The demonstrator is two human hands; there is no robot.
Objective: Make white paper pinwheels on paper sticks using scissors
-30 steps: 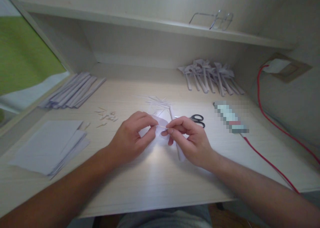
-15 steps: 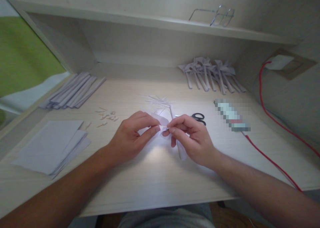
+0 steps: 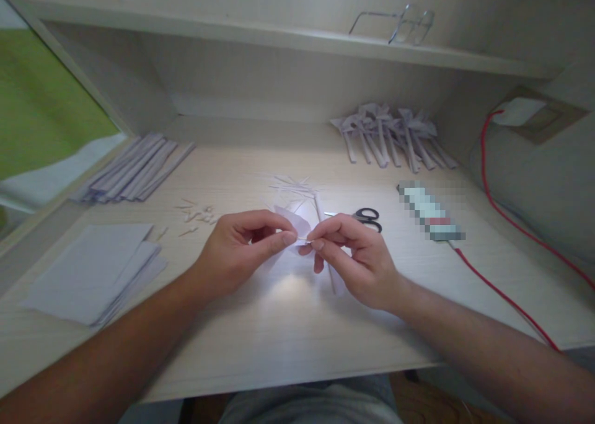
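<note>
My left hand (image 3: 237, 253) and my right hand (image 3: 356, 260) meet at the middle of the desk, fingertips almost touching. Between them I pinch a small folded white paper piece (image 3: 290, 220) and a thin pale stick (image 3: 303, 237) that runs across the fingertips. A long folded paper strip (image 3: 334, 282) passes under my right hand and sticks out behind it. Black-handled scissors (image 3: 367, 217) lie just right of my right hand.
Folded paper strips (image 3: 139, 167) lie at the back left, flat white sheets (image 3: 93, 272) at the front left, small stick bits (image 3: 198, 214) between them. Finished paper pinwheels (image 3: 393, 136) are heaped at the back right. A red cable (image 3: 502, 294) crosses the right side. Glasses (image 3: 400, 27) rest on the shelf.
My hands stay pinched together on the paper piece; the fingertips have shifted slightly and the paper has turned a little between them. Nothing else on the desk has moved.
</note>
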